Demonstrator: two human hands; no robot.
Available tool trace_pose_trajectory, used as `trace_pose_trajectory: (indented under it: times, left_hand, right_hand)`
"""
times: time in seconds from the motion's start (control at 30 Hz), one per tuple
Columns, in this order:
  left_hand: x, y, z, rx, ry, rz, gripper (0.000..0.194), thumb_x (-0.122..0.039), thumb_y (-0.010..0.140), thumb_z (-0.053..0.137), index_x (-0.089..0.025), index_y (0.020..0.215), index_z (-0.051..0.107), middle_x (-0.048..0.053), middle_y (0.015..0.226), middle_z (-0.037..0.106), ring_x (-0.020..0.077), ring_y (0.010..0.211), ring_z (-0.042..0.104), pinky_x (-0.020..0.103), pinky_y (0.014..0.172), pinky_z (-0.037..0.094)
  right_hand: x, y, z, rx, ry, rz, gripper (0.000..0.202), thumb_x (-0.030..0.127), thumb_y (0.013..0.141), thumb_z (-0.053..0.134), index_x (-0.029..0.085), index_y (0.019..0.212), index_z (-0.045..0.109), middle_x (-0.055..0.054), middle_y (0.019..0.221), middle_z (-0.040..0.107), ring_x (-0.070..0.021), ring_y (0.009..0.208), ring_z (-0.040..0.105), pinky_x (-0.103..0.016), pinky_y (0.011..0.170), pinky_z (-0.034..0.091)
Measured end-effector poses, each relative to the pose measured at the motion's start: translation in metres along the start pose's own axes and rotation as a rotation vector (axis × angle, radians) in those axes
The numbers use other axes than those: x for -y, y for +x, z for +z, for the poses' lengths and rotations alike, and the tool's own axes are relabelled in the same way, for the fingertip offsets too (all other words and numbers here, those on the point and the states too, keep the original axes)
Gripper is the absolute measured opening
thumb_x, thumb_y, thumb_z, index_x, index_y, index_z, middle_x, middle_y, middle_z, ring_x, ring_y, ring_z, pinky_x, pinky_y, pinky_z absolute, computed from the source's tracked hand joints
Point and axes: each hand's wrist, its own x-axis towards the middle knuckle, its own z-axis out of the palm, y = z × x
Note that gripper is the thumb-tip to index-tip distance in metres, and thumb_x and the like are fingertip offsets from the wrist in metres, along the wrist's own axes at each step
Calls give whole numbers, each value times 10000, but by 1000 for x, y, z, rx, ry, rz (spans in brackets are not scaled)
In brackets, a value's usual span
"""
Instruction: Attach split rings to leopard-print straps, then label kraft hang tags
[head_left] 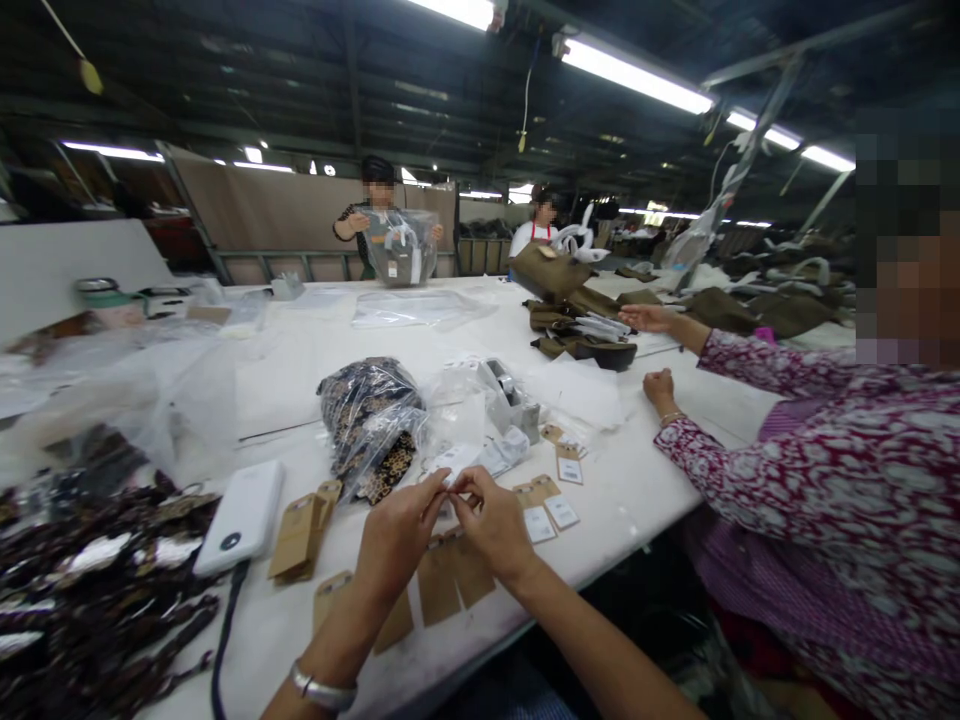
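My left hand (397, 535) and my right hand (491, 520) meet over the near part of the white table, fingertips pinched together. Something small and whitish shows at the fingertips, too small to name. Under and around my wrists lie brown cardboard tags (437, 585), laid out in a row. More tags with white barcode labels (551, 512) lie right of my right hand. A small stack of brown tags (298, 535) sits left of my left hand. Just beyond my hands is a clear plastic bag with dark patterned fabric (371, 420) inside.
A white power bank (241, 520) with a black cable lies at left, beside a dark, shiny heap (97, 590). Clear plastic (172, 400) covers the left side. A co-worker's patterned sleeve (720, 450) reaches in from the right, near olive bags (577, 310). Another person holds a bagged item (401, 250) across the table.
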Motion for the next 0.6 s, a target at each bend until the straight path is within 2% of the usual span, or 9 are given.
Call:
trace_pose_trajectory:
  times: [0.2, 0.33, 0.43, 0.53, 0.6]
  left_hand:
    - [-1, 0, 1, 19, -27, 50, 334, -266, 962, 495, -213, 1276, 597, 97, 1093, 755, 211, 907, 739, 270, 766, 561]
    - [-4, 3, -1, -15, -153, -13, 332, -267, 939, 513, -237, 1255, 609, 71, 1064, 762, 201, 881, 741, 279, 781, 567]
    - [-2, 5, -3, -46, -270, -156, 334, -282, 909, 540, -238, 1228, 629, 49, 1008, 771, 189, 807, 744, 292, 768, 579]
    - [7, 8, 0, -65, -392, -360, 383, -335, 889, 550, -212, 1244, 622, 85, 1107, 747, 221, 910, 736, 341, 804, 589]
    - [14, 11, 4, -4, -570, -472, 468, -379, 868, 575, -172, 1287, 587, 123, 1136, 736, 252, 1002, 717, 368, 817, 594]
  right_hand:
    - [0, -1, 0, 2, 10, -14, 99, 217, 862, 589, 251, 951, 565, 19, 868, 711, -169, 691, 693, -255, 676, 485]
    - [-1, 0, 1, -12, 61, 9, 97, 217, 846, 599, 253, 931, 571, 22, 842, 704, -164, 654, 677, -256, 649, 476]
    - [-3, 1, 1, -12, 146, 50, 79, 216, 834, 602, 242, 899, 565, 21, 825, 702, -144, 585, 632, -245, 592, 452]
    - [-7, 1, 2, 9, 287, 108, 86, 229, 821, 616, 229, 882, 556, 14, 812, 703, -124, 531, 587, -228, 534, 426]
    - [-10, 0, 3, 32, 388, 146, 105, 244, 816, 626, 223, 885, 551, 4, 821, 704, -120, 523, 582, -220, 514, 429]
